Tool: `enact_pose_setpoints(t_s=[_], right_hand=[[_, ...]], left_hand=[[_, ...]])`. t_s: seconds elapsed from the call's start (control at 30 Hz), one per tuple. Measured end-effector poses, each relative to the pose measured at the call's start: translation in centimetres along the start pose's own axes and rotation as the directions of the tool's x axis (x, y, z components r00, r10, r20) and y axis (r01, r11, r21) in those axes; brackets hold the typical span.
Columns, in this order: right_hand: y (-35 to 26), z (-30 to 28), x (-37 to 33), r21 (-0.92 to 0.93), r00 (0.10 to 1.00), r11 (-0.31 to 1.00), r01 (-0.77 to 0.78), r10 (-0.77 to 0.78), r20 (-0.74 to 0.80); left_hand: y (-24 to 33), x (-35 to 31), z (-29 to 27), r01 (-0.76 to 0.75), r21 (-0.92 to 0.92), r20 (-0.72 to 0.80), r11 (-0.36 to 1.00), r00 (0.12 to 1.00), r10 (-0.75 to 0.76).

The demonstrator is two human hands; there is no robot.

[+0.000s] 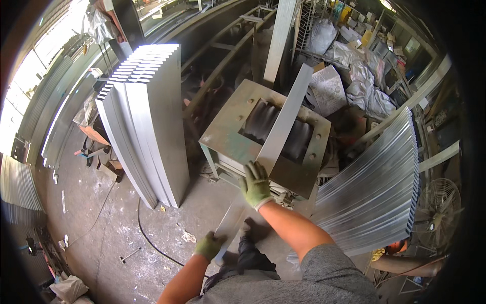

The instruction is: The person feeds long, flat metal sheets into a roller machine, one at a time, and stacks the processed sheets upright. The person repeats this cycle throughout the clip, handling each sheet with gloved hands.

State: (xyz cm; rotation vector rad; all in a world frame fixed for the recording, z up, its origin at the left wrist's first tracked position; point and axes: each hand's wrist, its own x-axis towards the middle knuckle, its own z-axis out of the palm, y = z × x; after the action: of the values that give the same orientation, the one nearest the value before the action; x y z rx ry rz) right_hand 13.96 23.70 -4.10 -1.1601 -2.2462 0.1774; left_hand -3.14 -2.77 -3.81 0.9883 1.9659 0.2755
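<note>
Both gloved hands' grip on metal strip (273,147), over roller machine (266,134)

The concrete floor (116,223) carries a leaning stack of flat metal strips (147,121), left of the gloved fingers (253,175), beside a black cable (152,243)

both gloved hands, left hand (208,247) and right hand (255,185), grip a metal strip (283,121) over the roller machine (230,134)
</note>
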Motion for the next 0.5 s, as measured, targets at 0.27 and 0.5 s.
enact_pose_setpoints(t_s=[0.27, 0.5], right_hand=[[4.0, -0.7, 0.3, 0.125, 0.996, 0.991, -0.045, 0.055, -0.071], [8.8, -2.4, 4.1, 0.108, 0.978, 0.986, -0.128, 0.144, -0.153]], left_hand=[[17.2, 12.7, -0.4, -0.127, 0.038, 0.015, 0.991, 0.992, 0.127], [27.5, 21.0, -0.5, -0.188, 0.095, 0.020, 0.978, 0.982, 0.187]])
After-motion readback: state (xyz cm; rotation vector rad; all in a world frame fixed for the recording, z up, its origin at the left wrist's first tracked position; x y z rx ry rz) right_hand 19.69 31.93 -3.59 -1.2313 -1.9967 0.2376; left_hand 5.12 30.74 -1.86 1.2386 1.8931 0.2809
